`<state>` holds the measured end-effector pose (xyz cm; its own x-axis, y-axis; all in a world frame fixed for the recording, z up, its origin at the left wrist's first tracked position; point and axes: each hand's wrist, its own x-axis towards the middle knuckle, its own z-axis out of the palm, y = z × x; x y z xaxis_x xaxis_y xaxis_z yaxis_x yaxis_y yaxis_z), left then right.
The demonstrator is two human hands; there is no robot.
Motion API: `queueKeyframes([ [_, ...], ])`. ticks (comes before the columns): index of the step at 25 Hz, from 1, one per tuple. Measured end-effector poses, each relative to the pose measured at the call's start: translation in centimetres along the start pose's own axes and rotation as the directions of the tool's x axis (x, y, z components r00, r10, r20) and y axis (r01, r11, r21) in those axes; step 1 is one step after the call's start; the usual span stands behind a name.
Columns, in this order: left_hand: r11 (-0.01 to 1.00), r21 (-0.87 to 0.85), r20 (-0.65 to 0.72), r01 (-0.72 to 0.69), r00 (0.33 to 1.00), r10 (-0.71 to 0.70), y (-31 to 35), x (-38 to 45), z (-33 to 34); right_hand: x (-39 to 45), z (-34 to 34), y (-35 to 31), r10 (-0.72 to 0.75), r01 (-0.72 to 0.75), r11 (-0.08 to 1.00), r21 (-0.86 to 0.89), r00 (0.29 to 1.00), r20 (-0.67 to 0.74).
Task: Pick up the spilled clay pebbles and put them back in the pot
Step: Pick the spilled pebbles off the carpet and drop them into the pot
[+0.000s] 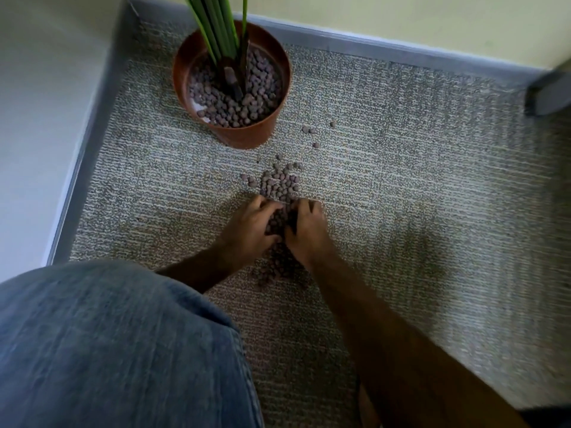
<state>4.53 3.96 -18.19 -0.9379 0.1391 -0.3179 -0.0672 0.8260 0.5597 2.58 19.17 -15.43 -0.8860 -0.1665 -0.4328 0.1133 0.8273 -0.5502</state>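
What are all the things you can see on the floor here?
pot: one, orange-brown, upright on the carpet near the corner.
plant: one, green stalks, growing from the pot.
clay pebbles in the pot: many, brownish-purple.
spilled clay pebbles: many, brownish-purple, piled on the carpet in front of the pot, a few strays to the right.
carpet: one, grey speckled.
skirting: grey, along both walls.
dark object: one, right edge, too blurred to tell.
knee in jeans: one, blue, lower left.
left hand: cupped round pebbles.
right hand: cupped round pebbles.
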Motion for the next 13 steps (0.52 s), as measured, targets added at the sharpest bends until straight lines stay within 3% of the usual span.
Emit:
queueKeyframes([
  [7,0.984,-0.180,-0.076,0.014,0.997,-0.028,0.4,0.2,-0.1,-0.4,1.1,-0.2,0.061,-0.041,0.969,0.245,0.995,-0.075],
  [13,0.930,-0.357,-0.042,0.092,0.993,-0.114,0.0,0.5,-0.8,0.4,1.5,-0.7,0.083,-0.043,0.936,0.350,0.992,-0.098],
])
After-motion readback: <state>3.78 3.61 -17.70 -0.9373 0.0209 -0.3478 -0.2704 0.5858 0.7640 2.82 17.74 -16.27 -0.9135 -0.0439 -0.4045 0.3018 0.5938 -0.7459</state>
